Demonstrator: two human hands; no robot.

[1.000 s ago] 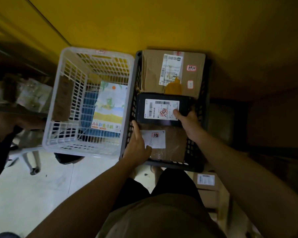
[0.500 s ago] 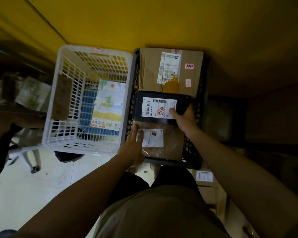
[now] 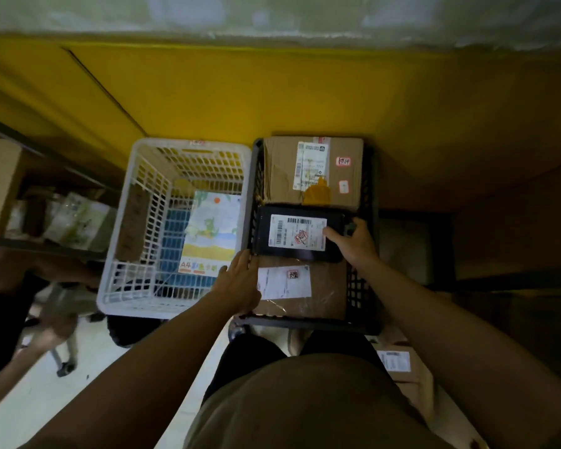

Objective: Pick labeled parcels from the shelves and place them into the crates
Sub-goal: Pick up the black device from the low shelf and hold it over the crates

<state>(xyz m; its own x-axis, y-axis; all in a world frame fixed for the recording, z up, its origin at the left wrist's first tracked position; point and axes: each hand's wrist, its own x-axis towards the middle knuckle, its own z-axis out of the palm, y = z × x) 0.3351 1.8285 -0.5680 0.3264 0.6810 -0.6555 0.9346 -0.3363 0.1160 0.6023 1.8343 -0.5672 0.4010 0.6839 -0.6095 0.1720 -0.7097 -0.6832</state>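
My left hand [image 3: 240, 280] has slid left, fingers straight, beside the flat black labelled parcel [image 3: 292, 233], lying crosswise leftward from my right hand [image 3: 353, 241] gripping its end.

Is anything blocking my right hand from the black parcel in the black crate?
Nothing visible is. The right hand already grips the black parcel at its right edge, inside the black crate. The left hand lies at its near-left corner.

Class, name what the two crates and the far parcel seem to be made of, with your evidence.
White crate: likely moulded plastic, by its lattice walls. Dark crate: likely matte plastic, same grid. Far parcel: brown cardboard, creased, with yellowish tape.
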